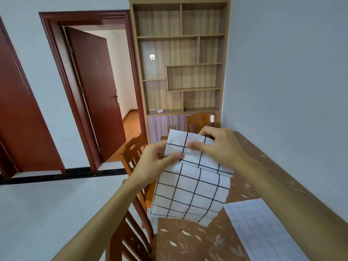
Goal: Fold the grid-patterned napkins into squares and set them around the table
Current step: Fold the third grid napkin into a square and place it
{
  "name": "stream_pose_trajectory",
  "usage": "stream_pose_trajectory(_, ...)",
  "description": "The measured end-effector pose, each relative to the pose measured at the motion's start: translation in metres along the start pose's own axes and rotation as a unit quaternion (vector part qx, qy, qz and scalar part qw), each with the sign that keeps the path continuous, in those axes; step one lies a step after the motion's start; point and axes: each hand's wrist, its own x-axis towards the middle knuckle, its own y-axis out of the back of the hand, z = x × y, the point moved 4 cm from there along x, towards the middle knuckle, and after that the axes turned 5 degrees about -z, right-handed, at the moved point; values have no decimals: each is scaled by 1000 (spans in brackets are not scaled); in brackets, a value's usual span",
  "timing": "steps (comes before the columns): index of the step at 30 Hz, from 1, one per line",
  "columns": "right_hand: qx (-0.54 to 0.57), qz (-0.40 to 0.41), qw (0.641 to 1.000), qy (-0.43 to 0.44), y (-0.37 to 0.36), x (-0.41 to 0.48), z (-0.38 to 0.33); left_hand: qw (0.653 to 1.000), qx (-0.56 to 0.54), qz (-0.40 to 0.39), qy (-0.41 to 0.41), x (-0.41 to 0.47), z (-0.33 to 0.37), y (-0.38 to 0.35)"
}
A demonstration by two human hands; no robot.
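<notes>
napkin [190,187] hangs long axis vertical | L hand [156,162] + R hand [220,147] both pinch top fold

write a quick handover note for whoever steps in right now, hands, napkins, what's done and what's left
Left hand: pinching the held napkin at its upper left edge.
Right hand: gripping the same napkin's folded top.
The napkin hangs in the air above the table, partly folded, not yet square.
A second napkin lies flat on the table at right.
Done: first fold begun.
Left: finish folding, set napkins around the table.
</notes>
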Motion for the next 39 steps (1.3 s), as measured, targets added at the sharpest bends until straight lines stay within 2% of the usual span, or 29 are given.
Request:
stream_pose_trajectory(2,93,-56,993,-56,3,-4,11,999,7,38,-10,-1,0,9)
stream_pose_trajectory(6,228,-126,959,-111,3,-15,34,995,-16,95,-26,-2,2,21)
stream_pose_trajectory(10,270,-160,941,-124,-9,-24,43,994,-39,97,-29,-2,1,23)
stream_pose_trajectory(12,296,-151,937,-111,-12,-25,41,995,-48,84,-24,-1,0,23)
stream_pose_trajectory(16,277,-81,954,-77,-6,-21,40,998,-39,56,-11,-1,-2,28)
stream_pose_trajectory(19,307,-33,946,-103,-3,-19,47,996,-77,43,18,-2,-10,33)
stream_pose_trajectory(26,306,-33,942,-138,-3,-18,49,970,-196,37,142,-5,-14,30)
stream_pose_trajectory(29,305,-40,942,-138,-7,-17,49,980,-150,42,121,-5,-15,31)
stream_pose_trajectory(31,364,-21,920,-146,-9,-17,50,990,-85,68,84,-4,-14,32)
stream_pose_trajectory(35,492,-40,841,-220,-20,-18,63,990,-53,123,39,-4,-11,32)
stream_pose_trajectory(37,497,-114,827,-237,-26,-22,65,988,-59,138,23,-4,-10,34)
stream_pose_trajectory(39,461,-162,842,-230,-31,-26,64,986,-65,150,15,-4,-9,35)
